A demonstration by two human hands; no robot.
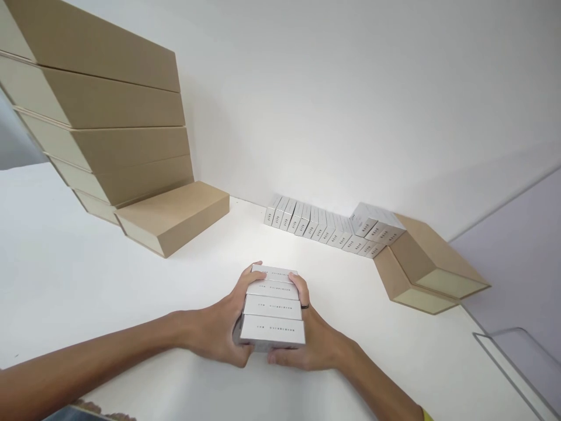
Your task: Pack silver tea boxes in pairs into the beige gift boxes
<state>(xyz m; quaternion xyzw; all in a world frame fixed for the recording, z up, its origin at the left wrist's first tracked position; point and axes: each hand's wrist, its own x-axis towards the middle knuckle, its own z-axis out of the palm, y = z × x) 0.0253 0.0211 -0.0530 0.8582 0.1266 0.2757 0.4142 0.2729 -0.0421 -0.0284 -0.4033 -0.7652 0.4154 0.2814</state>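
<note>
Both my hands clasp a pack of several small white boxes (272, 308), lined up side by side just above the white table (87, 280). My left hand (223, 330) presses the pack's left side, fingers curled over its far end. My right hand (313, 339), with a dark ring on one finger, grips the right side and near corner. Small dark print runs along each box's top face.
A row of several more white boxes (326, 229) stands along the wall, with a few stacked on top at its right end. A tall stack of flat brown cartons (114, 123) leans at the back left. Two brown cartons (427, 272) lie at right. A clear tray (517, 362) sits at the far right.
</note>
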